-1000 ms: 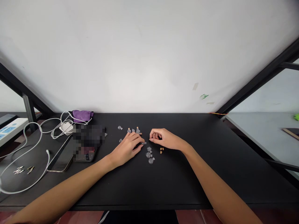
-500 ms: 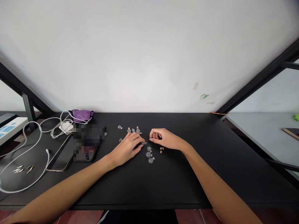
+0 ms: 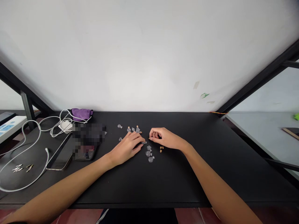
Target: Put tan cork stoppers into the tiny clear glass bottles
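My left hand [image 3: 128,146] rests low over the black table, its thumb and fingertips closed on a tiny clear glass bottle [image 3: 144,142] whose neck points right. Just right of it, my right hand [image 3: 164,137] is curled with thumb and index finger pinched; what it may hold is too small to make out. Below the hands lie several clear bottles [image 3: 149,153] without corks. Small tan corks [image 3: 161,151] sit under my right hand. Behind my left fingers are more bottles, some with corks, such as one upright corked bottle [image 3: 137,129].
To the left lie a phone [image 3: 61,154], a partly blurred dark device [image 3: 86,153], a white cable [image 3: 35,187], a purple cloth [image 3: 81,113] and small metal pieces [image 3: 17,168]. A white wall [image 3: 144,62] rises behind the black table [image 3: 182,186].
Both hands keep nearly the same pose and place. The whole view has shifted very slightly.
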`<control>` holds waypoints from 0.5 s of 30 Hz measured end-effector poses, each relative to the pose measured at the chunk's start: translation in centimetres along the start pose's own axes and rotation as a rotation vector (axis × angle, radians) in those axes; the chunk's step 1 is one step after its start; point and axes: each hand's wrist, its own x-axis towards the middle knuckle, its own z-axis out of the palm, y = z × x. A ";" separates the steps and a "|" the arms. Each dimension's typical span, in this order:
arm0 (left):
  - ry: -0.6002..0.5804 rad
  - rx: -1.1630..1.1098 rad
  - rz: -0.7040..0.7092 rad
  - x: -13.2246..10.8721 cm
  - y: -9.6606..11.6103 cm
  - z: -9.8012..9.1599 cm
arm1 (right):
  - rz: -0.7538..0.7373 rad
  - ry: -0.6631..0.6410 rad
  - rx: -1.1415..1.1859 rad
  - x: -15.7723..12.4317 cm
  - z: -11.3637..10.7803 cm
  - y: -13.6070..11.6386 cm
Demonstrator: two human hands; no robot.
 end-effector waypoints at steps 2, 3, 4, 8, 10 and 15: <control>-0.002 0.002 0.006 0.0 0.0 0.0 | 0.004 0.000 -0.005 0.0 0.0 0.0; -0.004 0.004 0.008 0.0 0.1 -0.1 | 0.004 0.001 -0.007 0.0 0.1 0.0; -0.006 0.006 0.009 0.0 0.1 -0.1 | 0.004 0.002 -0.008 0.0 0.1 0.1; -0.012 0.006 0.006 0.0 0.1 -0.1 | 0.005 0.005 -0.007 0.1 0.2 0.2; -0.016 0.004 0.007 0.0 0.1 0.0 | 0.007 0.005 -0.009 0.1 0.2 0.2; -0.026 0.001 0.013 0.0 0.0 0.1 | 0.011 0.005 -0.016 0.0 0.2 0.1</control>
